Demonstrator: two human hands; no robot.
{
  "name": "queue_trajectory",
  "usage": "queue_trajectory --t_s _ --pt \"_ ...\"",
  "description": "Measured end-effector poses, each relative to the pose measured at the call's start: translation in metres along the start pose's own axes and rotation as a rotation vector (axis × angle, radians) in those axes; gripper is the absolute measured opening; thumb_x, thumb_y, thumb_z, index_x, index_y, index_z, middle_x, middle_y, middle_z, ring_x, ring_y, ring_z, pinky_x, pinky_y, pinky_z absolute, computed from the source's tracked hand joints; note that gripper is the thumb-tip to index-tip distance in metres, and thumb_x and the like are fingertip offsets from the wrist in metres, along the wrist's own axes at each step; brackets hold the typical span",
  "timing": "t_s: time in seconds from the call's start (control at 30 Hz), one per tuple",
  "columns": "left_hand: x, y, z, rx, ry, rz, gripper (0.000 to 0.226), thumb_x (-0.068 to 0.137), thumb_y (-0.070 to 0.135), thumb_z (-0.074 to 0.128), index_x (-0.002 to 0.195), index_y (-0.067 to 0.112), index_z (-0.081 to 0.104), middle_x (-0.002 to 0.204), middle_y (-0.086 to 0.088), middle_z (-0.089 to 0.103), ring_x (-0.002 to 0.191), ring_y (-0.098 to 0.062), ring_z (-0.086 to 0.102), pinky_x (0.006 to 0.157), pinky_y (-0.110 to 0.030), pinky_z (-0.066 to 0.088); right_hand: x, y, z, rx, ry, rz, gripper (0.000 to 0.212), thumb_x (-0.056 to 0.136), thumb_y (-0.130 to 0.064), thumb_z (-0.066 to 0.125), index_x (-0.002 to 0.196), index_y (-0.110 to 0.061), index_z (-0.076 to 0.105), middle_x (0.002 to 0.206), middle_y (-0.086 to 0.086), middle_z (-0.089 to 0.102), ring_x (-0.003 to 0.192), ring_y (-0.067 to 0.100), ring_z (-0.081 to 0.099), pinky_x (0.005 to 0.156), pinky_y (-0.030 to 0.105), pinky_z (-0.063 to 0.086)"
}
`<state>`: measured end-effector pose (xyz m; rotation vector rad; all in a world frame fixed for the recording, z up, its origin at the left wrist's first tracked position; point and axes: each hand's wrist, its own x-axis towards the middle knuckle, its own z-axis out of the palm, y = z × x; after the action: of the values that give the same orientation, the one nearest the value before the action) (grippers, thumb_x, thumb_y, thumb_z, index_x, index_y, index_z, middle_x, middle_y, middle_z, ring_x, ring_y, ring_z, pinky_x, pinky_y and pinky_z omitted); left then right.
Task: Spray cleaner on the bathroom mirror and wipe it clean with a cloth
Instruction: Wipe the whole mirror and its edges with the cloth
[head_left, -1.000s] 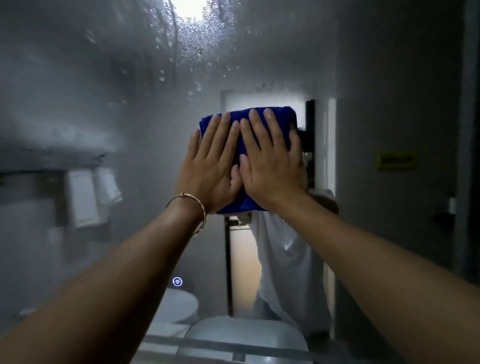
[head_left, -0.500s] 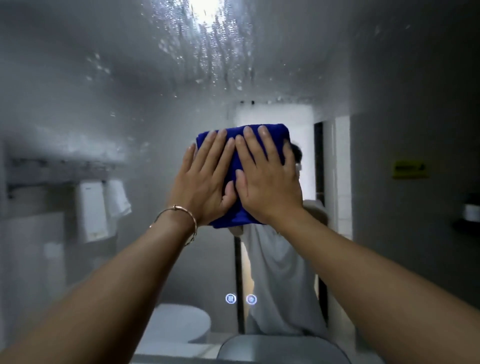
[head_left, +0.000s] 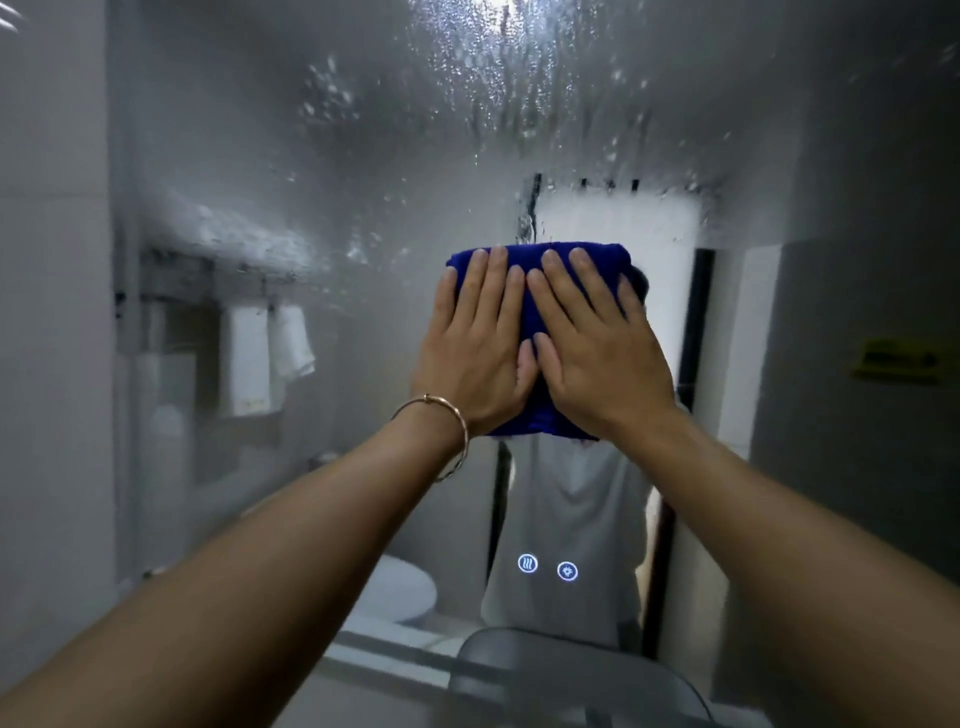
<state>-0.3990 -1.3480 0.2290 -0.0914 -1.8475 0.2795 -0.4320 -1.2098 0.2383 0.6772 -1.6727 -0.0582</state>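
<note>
The bathroom mirror (head_left: 363, 218) fills most of the view, wet with spray droplets and streaks across its upper part. A folded blue cloth (head_left: 535, 317) lies flat against the glass at the centre. My left hand (head_left: 475, 343) presses its left half with straight fingers; a thin bangle circles that wrist. My right hand (head_left: 597, 343) presses the right half the same way, thumbs meeting in the middle. Most of the cloth is hidden under both hands. No spray bottle shows.
Two lit touch icons (head_left: 548, 567) glow low on the mirror. The mirror's left edge meets a grey tiled wall (head_left: 52, 312). Reflections show hanging white towels (head_left: 265, 358), a doorway and a person in a white top. A basin rim (head_left: 571, 670) sits below.
Both hands have slid the cloth down the glass. The view has tilted so more of the droplet-covered upper mirror and both touch icons show.
</note>
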Motion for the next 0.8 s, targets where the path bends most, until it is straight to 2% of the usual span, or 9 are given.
queue_trajectory --t_s 0.1,0.17,0.27,0.33,0.47,0.67,0.8 --pt "0.004 0.012 -0.003 -0.08 -0.056 -0.095 0.069 0.087 0.037 0.013 0.146 0.001 0.019 0.154 -0.02 0.014 0.144 -0.032 0.008 0.116 -0.043 0.0 -0.002 0.011 -0.004 0.012 -0.024 -0.052 0.054 0.097 -0.031 0.028 0.145 -0.008 0.034 0.153 0.01 0.033 0.143 0.026 0.026 0.114 0.044 0.017" --pt "0.002 0.016 0.005 -0.152 -0.031 -0.133 0.068 0.087 0.036 0.014 0.147 0.003 0.014 0.155 -0.017 0.009 0.144 -0.03 0.004 0.117 -0.042 0.0 -0.003 0.008 -0.001 0.014 0.001 -0.034 0.054 0.097 -0.031 0.027 0.146 -0.007 0.033 0.153 0.01 0.033 0.143 0.026 0.026 0.114 0.044 0.014" --pt "-0.004 0.014 0.021 -0.185 0.11 -0.137 0.064 0.088 0.031 0.025 0.146 0.003 0.02 0.154 -0.018 0.018 0.143 -0.029 0.011 0.117 -0.044 0.009 -0.005 0.003 0.01 0.027 0.068 -0.009 0.056 0.096 -0.031 0.027 0.146 -0.006 0.031 0.153 0.012 0.032 0.143 0.026 0.025 0.114 0.044 0.012" --pt "-0.005 0.012 0.027 -0.21 0.176 -0.119 0.064 0.087 0.029 0.029 0.145 0.002 0.023 0.153 -0.018 0.021 0.143 -0.028 0.013 0.118 -0.041 0.007 -0.004 0.002 0.014 0.039 0.117 0.001 0.056 0.096 -0.031 0.027 0.146 -0.005 0.029 0.153 0.012 0.031 0.143 0.026 0.023 0.114 0.044 0.01" --pt "-0.006 0.011 0.023 -0.261 0.148 -0.093 0.064 0.087 0.028 0.028 0.145 0.003 0.023 0.153 -0.017 0.02 0.143 -0.028 0.012 0.118 -0.04 0.006 -0.004 -0.001 0.015 0.045 0.134 0.022 0.057 0.096 -0.031 0.024 0.146 -0.004 0.029 0.154 0.014 0.029 0.143 0.027 0.022 0.114 0.043 0.006" --pt "-0.007 0.01 0.024 -0.272 0.153 -0.091 0.063 0.087 0.027 0.029 0.144 0.001 0.024 0.153 -0.018 0.02 0.143 -0.029 0.013 0.118 -0.043 0.009 -0.004 -0.001 0.016 0.038 0.103 0.028 0.058 0.095 -0.031 0.023 0.146 -0.003 0.029 0.154 0.014 0.029 0.144 0.027 0.021 0.114 0.045 0.007" --pt "-0.006 0.0 0.022 -0.266 0.124 -0.029 0.063 0.086 0.026 0.029 0.144 0.0 0.027 0.152 -0.019 0.021 0.143 -0.029 0.014 0.117 -0.045 0.014 -0.001 -0.009 0.016 0.06 0.111 0.073 0.059 0.094 -0.03 0.024 0.145 -0.002 0.032 0.152 0.016 0.031 0.143 0.03 0.023 0.111 0.053 0.018"
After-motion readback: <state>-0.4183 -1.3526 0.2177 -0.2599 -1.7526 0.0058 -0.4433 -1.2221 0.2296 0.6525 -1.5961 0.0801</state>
